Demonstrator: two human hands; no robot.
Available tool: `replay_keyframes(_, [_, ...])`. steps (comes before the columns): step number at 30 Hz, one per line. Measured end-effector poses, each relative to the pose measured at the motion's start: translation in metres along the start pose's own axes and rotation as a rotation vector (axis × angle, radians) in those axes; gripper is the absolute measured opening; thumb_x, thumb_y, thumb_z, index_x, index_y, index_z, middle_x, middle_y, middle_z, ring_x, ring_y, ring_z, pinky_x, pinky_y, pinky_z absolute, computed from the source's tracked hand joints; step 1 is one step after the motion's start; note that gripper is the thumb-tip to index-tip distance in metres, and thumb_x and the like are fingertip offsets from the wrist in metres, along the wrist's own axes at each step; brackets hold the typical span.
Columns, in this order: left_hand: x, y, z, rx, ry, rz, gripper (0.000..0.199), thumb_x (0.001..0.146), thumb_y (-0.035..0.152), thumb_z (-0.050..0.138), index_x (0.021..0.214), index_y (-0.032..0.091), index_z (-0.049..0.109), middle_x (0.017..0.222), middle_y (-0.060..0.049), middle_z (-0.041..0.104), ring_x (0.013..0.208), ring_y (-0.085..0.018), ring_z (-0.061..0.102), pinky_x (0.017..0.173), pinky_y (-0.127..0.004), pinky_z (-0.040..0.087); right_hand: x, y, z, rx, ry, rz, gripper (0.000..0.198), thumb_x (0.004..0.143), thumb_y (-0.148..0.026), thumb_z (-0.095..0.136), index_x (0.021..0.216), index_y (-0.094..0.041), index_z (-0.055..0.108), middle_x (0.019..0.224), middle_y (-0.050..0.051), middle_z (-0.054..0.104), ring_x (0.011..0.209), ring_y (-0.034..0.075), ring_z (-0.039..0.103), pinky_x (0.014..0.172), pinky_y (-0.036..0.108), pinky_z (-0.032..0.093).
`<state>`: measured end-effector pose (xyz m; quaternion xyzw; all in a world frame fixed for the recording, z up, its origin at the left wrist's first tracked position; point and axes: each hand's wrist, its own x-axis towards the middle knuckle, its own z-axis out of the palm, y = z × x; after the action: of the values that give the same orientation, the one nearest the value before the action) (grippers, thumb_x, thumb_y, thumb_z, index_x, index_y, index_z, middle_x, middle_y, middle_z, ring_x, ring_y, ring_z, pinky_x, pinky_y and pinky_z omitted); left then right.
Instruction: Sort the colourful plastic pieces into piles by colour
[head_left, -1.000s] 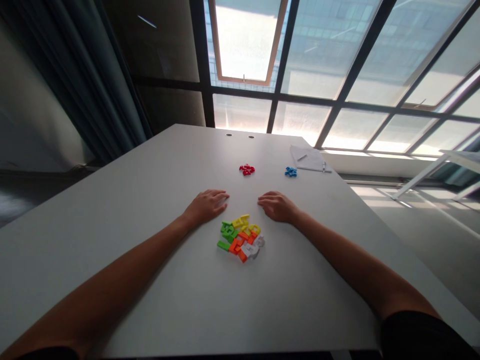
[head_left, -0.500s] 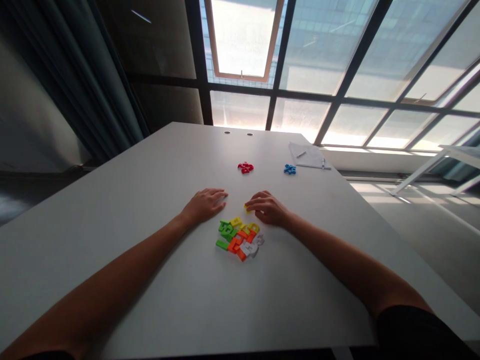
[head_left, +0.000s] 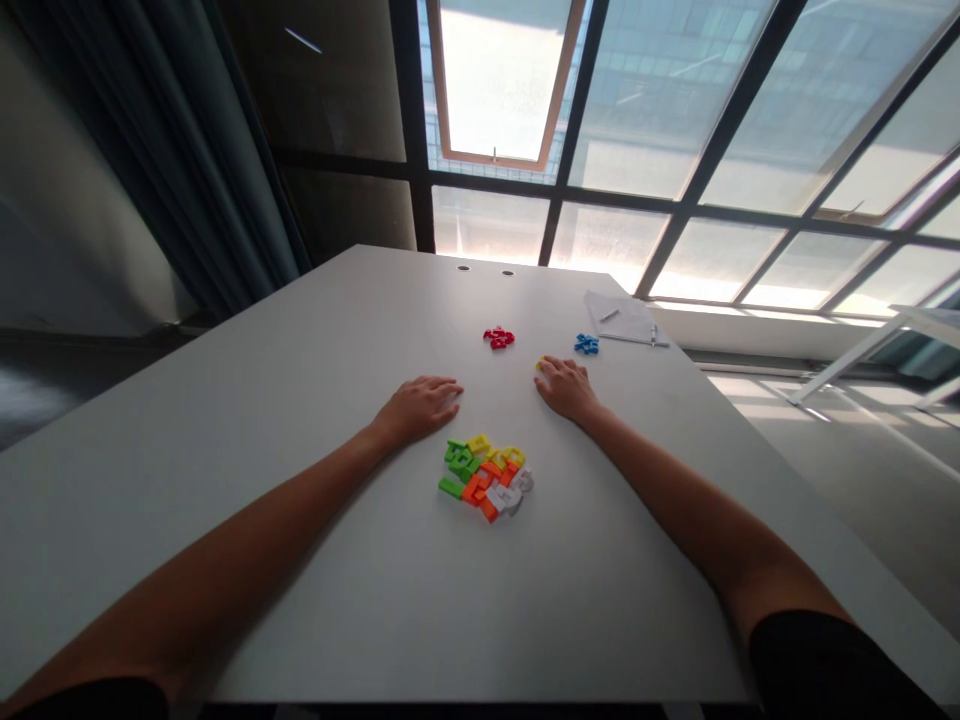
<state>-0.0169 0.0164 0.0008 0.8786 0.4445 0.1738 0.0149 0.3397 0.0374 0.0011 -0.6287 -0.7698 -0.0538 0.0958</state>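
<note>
My right hand [head_left: 568,388] is at the table's middle right, fingers closed on a small yellow plastic piece [head_left: 540,364] that peeks out at the fingertips; its exact shape is hidden. My left hand [head_left: 421,408] lies flat on the table with its fingers stretched out, holding nothing. Between my forearms sits a mixed pile of letter-like plastic pieces: green ones [head_left: 463,463] on the left, yellow ones [head_left: 513,456] at the back, orange ones [head_left: 475,490] in the middle and white ones [head_left: 505,498] on the right. A red cluster [head_left: 499,338] and a blue cluster [head_left: 586,344] lie beyond my hands.
The white table [head_left: 337,600] stretches away toward large windows. On its far right lie a paper or plastic sheet [head_left: 611,312] and pens. Two round holes show near the far edge. A dark curtain [head_left: 187,150] hangs at left, and a white-legged table [head_left: 855,350] stands at right.
My right hand has moved away from the pile, forward and to the right, carrying the yellow piece toward the blue cluster's near side. The left hand stays put. The view has shifted slightly.
</note>
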Motion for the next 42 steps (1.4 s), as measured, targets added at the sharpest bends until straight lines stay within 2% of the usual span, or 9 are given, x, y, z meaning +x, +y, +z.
replay_keyframes(5, [0.000, 0.003, -0.002, 0.009, -0.009, -0.005, 0.043, 0.105, 0.043, 0.055, 0.140, 0.030, 0.076, 0.154, -0.008, 0.070, 0.139, -0.031, 0.067, 0.119, -0.051, 0.053, 0.050, 0.014, 0.000, -0.051, -0.079, 0.086, 0.057, 0.113, -0.047, 0.041, 0.161, -0.021, 0.056, 0.177, 0.013, 0.044, 0.149, 0.039, 0.050, 0.119, 0.054, 0.044])
replay_keyframes(10, [-0.001, 0.004, -0.002, 0.007, -0.018, -0.019, 0.044, 0.105, 0.044, 0.055, 0.140, 0.029, 0.075, 0.155, -0.007, 0.070, 0.140, -0.031, 0.065, 0.120, -0.051, 0.052, 0.085, 0.010, 0.002, -0.058, -0.181, 0.157, 0.065, 0.112, -0.052, 0.038, 0.168, -0.020, 0.047, 0.181, 0.016, 0.036, 0.152, 0.044, 0.046, 0.120, 0.062, 0.043])
replay_keyframes(15, [-0.002, 0.006, -0.003, -0.005, -0.010, -0.020, 0.043, 0.104, 0.044, 0.056, 0.140, 0.031, 0.076, 0.154, -0.007, 0.071, 0.140, -0.031, 0.065, 0.119, -0.052, 0.052, 0.083, 0.001, 0.010, -0.005, 0.037, 0.194, 0.069, 0.108, -0.038, 0.048, 0.174, -0.018, 0.039, 0.178, 0.020, 0.040, 0.146, 0.042, 0.054, 0.118, 0.059, 0.045])
replay_keyframes(19, [-0.002, 0.007, -0.003, -0.023, 0.000, -0.023, 0.042, 0.103, 0.045, 0.058, 0.138, 0.032, 0.077, 0.153, -0.006, 0.071, 0.139, -0.031, 0.066, 0.120, -0.051, 0.052, 0.068, 0.000, 0.010, 0.020, 0.086, 0.156, 0.049, 0.107, -0.022, 0.045, 0.150, -0.012, 0.068, 0.143, 0.023, 0.073, 0.130, 0.035, 0.067, 0.112, 0.045, 0.050])
replay_keyframes(22, [-0.002, 0.007, -0.003, -0.033, 0.006, -0.029, 0.041, 0.103, 0.044, 0.059, 0.138, 0.033, 0.078, 0.153, -0.007, 0.071, 0.139, -0.031, 0.066, 0.120, -0.050, 0.052, 0.055, -0.002, 0.007, 0.007, 0.043, 0.090, 0.041, 0.106, -0.020, 0.047, 0.129, -0.013, 0.080, 0.128, 0.019, 0.080, 0.125, 0.034, 0.069, 0.112, 0.042, 0.050])
replay_keyframes(29, [-0.001, 0.007, -0.002, -0.011, 0.005, -0.021, 0.041, 0.104, 0.044, 0.057, 0.138, 0.032, 0.077, 0.153, -0.007, 0.071, 0.138, -0.031, 0.066, 0.121, -0.050, 0.050, -0.003, -0.009, 0.006, 0.132, 0.117, -0.135, 0.033, 0.103, -0.017, 0.054, 0.119, -0.016, 0.083, 0.127, 0.016, 0.082, 0.119, 0.030, 0.072, 0.112, 0.043, 0.052])
replay_keyframes(35, [-0.001, 0.007, -0.002, 0.008, -0.009, -0.026, 0.043, 0.104, 0.044, 0.056, 0.140, 0.030, 0.076, 0.154, -0.008, 0.070, 0.139, -0.031, 0.066, 0.120, -0.051, 0.052, -0.059, -0.046, -0.010, 0.657, 0.186, -0.733, 0.027, 0.107, -0.021, 0.056, 0.109, -0.024, 0.083, 0.101, 0.009, 0.085, 0.093, 0.023, 0.076, 0.093, 0.041, 0.061])
replay_keyframes(39, [-0.001, 0.006, -0.003, 0.012, -0.006, -0.017, 0.043, 0.105, 0.044, 0.055, 0.141, 0.030, 0.075, 0.155, -0.009, 0.070, 0.139, -0.031, 0.066, 0.120, -0.051, 0.052, -0.068, -0.079, -0.026, 0.732, 0.131, -0.934, 0.028, 0.112, -0.036, 0.058, 0.126, -0.025, 0.079, 0.122, 0.012, 0.084, 0.113, 0.026, 0.075, 0.103, 0.048, 0.057])
replay_keyframes(42, [0.000, 0.004, -0.001, 0.001, 0.005, -0.012, 0.042, 0.104, 0.044, 0.056, 0.139, 0.031, 0.076, 0.154, -0.009, 0.070, 0.139, -0.031, 0.066, 0.120, -0.051, 0.052, -0.062, -0.079, -0.025, 0.679, 0.088, -0.929, 0.032, 0.116, -0.038, 0.052, 0.124, -0.024, 0.080, 0.121, 0.011, 0.084, 0.118, 0.026, 0.073, 0.108, 0.049, 0.054])
